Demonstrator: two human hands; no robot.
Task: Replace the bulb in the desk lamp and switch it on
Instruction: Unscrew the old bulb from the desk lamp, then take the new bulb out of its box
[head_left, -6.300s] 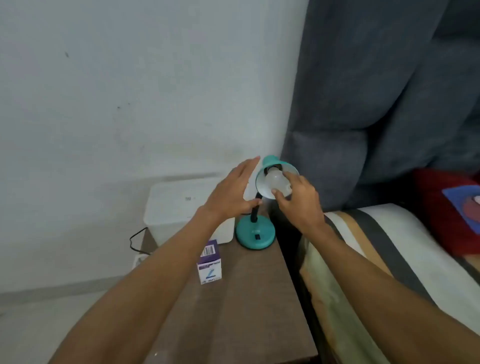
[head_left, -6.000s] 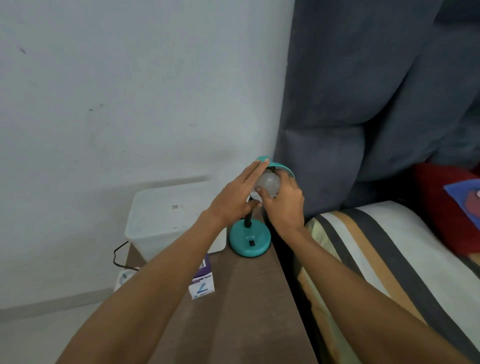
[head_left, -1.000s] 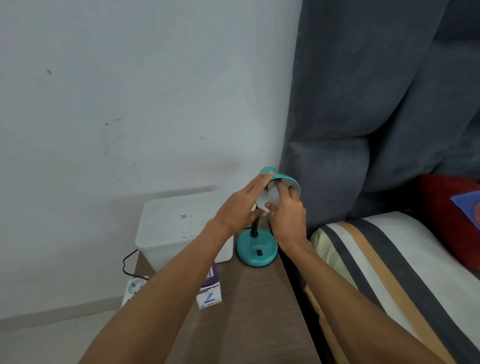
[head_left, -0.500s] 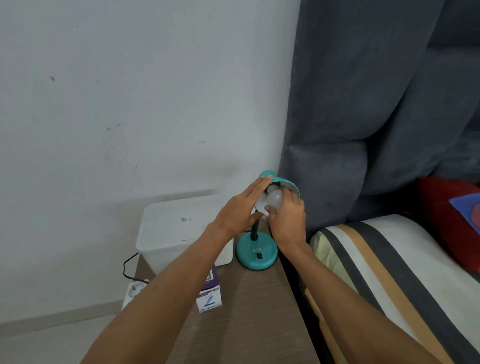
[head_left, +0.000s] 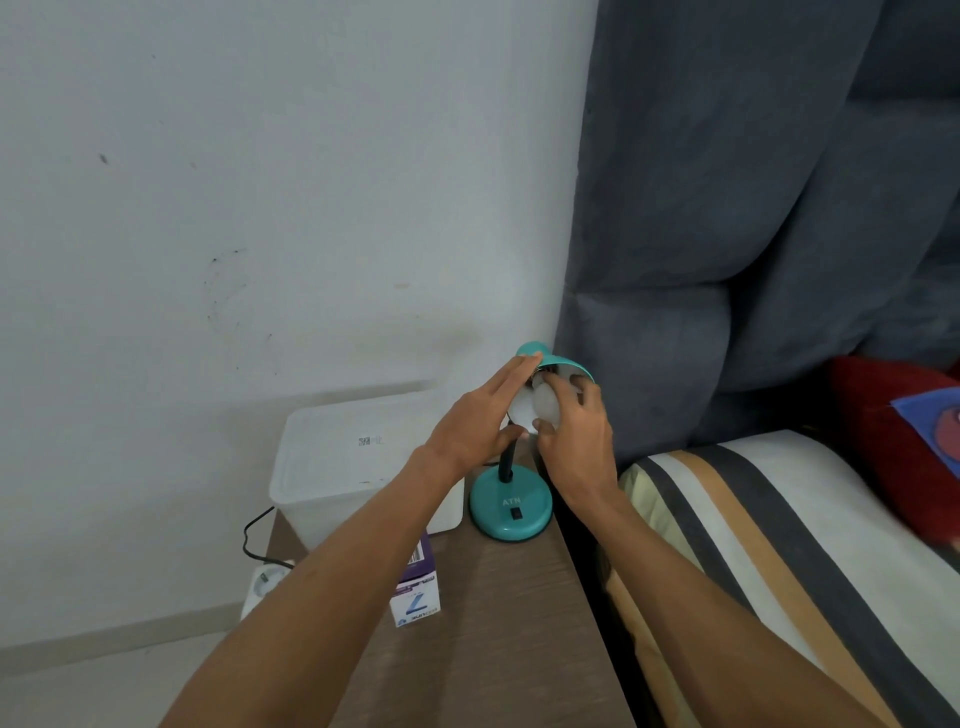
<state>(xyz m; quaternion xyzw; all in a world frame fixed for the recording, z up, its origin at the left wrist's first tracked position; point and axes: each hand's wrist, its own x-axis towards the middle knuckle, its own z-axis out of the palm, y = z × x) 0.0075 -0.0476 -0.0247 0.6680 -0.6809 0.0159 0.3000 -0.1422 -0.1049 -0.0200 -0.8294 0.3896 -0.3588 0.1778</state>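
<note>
A small teal desk lamp stands at the back of the brown side table (head_left: 498, 639); its round base (head_left: 510, 512) carries a black switch. The teal shade (head_left: 558, 360) tilts toward me. A white bulb (head_left: 540, 413) sits inside the shade. My right hand (head_left: 576, 441) is wrapped around the bulb with fingers and thumb. My left hand (head_left: 475, 423) lies flat against the left side of the shade, fingers stretched out and thumb under its rim. A purple and white bulb box (head_left: 418, 587) stands on the table, partly behind my left forearm.
A white plastic lidded box (head_left: 343, 467) sits at the table's back left. A white power strip (head_left: 265, 584) with a black cable lies on the floor by the wall. A striped mattress (head_left: 779, 545) and grey padded headboard (head_left: 727, 208) border the table's right.
My right hand's fingers have shifted around the bulb over the last second. My left hand stays on the shade. The view has drifted slightly.
</note>
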